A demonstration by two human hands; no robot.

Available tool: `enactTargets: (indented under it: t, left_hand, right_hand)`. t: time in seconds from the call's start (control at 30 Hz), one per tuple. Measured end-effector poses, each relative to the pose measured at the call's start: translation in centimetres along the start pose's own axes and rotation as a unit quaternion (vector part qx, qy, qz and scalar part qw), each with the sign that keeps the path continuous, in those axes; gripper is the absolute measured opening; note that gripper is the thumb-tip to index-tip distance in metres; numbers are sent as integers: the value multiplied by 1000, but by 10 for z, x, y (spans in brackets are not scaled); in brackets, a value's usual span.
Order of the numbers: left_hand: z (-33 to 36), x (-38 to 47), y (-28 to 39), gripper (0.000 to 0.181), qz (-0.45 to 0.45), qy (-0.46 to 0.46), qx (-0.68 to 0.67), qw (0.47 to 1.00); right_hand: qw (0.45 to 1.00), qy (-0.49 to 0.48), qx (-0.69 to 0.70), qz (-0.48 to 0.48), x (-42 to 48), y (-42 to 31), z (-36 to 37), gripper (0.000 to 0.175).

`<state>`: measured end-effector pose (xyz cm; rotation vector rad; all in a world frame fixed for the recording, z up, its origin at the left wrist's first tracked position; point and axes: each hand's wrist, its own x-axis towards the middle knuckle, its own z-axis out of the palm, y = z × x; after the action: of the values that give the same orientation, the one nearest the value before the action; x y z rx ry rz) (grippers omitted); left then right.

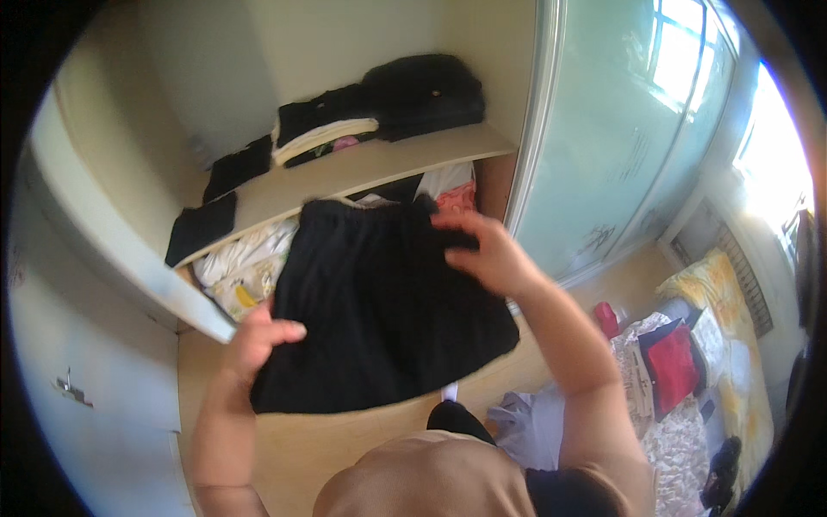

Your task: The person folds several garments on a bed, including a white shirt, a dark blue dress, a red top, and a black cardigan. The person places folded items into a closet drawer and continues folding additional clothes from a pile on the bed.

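A black skirt-like garment (381, 310) with a gathered waistband hangs spread out in front of me, its waist towards the wardrobe and its wide hem towards my body. My left hand (261, 339) grips its left side, thumb over the front and fingers mostly hidden behind the cloth. At the upper right edge, just below the waistband, my right hand (488, 252) holds the cloth; it is slightly blurred, and some fingers are out of sight. Behind the garment is the wardrobe shelf (446, 150), bearing folded black clothes (323, 106) and a bulky black pile (426, 94).
Below the shelf, a compartment holds white patterned fabric (249, 271) and a red-pink cloth (457, 197). A frosted sliding door (601, 142) stands to the right. Clothes, including a red one (673, 371), lie on the bed (743, 362). A pale lavender cloth (530, 423) is by my leg.
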<state>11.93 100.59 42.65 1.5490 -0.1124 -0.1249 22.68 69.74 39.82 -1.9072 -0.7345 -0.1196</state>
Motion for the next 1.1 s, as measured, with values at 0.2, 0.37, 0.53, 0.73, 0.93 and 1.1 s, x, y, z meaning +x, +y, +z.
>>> enactTargets:
  t: [0.2, 0.37, 0.53, 0.73, 0.93, 1.1]
  left_hand:
    - [-16, 203, 83, 55, 57, 43, 29, 997]
    - [-27, 383, 159, 44, 67, 114, 29, 991]
    - [-30, 537, 141, 45, -74, 122, 10, 990]
    - [-29, 620, 27, 43, -62, 109, 87, 988]
    - [-18, 610, 28, 53, -10, 73, 123, 990]
    - [-14, 597, 28, 53, 5, 67, 175, 982]
  right_hand:
    - [976, 71, -152, -142, 228, 23, -109, 39]
    - [956, 83, -256, -118, 418, 33, -226, 38]
    - [880, 202, -422, 75, 534, 125, -249, 24]
    - [866, -1, -467, 180, 534, 266, -217, 31]
    - [898, 21, -401, 182, 518, 270, -211, 48]
    - [896, 290, -322, 94, 467, 234, -180, 28]
